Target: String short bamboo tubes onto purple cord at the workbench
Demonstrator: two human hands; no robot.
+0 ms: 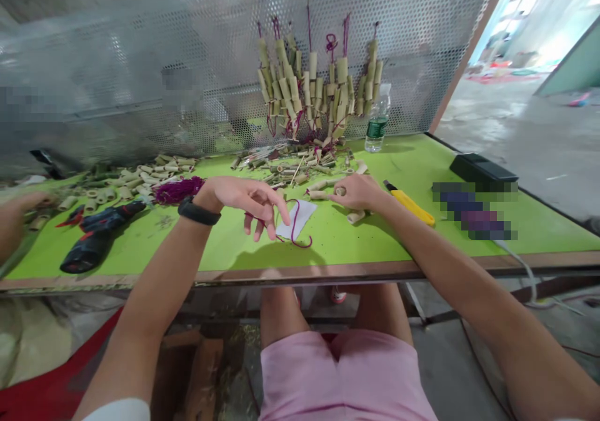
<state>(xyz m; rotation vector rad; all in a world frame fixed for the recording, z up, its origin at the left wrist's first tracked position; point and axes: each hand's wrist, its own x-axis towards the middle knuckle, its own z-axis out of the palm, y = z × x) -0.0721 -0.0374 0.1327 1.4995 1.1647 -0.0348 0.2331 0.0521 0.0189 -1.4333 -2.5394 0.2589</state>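
My left hand point(250, 202), with a dark band at its wrist, hovers over the near middle of the table. Its fingers are loosely curled around a purple cord point(294, 224); part of the cord is hidden behind the fingers. The cord's loose end hangs in a curve in front of a small white paper point(305, 213). To the right, my right hand point(360, 192) is closed on a short bamboo tube point(340, 191), whose end shows at the fingertips. Another bamboo piece point(356, 217) lies just below that hand, and more pieces lie to its left.
Strung bamboo bundles point(328, 90) hang on the perforated metal panel point(210, 52). A water bottle point(376, 127), yellow cutter point(412, 206) and black box point(484, 170) stand or lie rightward. Leftward are a drill point(100, 233), purple cords point(178, 190) and another person's hand point(28, 205).
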